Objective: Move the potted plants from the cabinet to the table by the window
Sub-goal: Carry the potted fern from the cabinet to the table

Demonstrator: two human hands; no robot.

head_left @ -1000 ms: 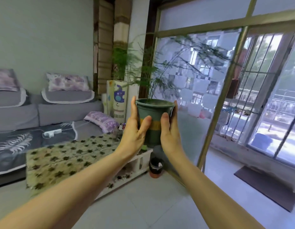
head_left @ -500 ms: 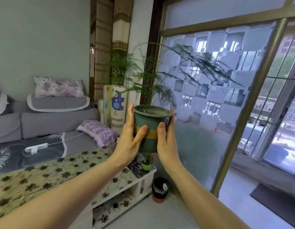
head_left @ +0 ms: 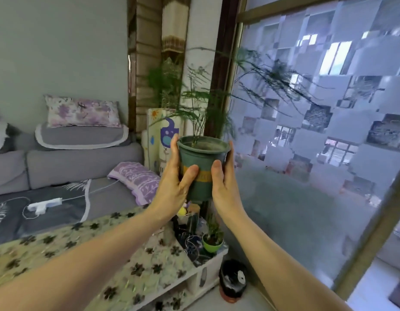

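closer now than a moment ago, the low table [head_left: 149,272] with its floral cloth sits below both arms. left hand [head_left: 174,189] and right hand [head_left: 225,187] clasp the green potted plant [head_left: 201,169] upright above the table's far end, near the window [head_left: 318,131]; set-down looks near.

Soft daylight from the window; a wide, slightly smeared view.

Light comes in through the patterned window film [head_left: 329,108] to the right of the fingers, cool and bluish, brightest in the clear squares up high; the room is evenly lit, with no hard shadows and only faint shade under the forearms; the green pot [head_left: 202,169] between the left hand [head_left: 172,187] and right hand [head_left: 223,187] is fairly sharp, while its fronds above the fingertips blur; the flowered table cloth [head_left: 82,254] below the left wrist smears toward the frame edge; the window frame [head_left: 374,232] leans and bows from lens distortion.
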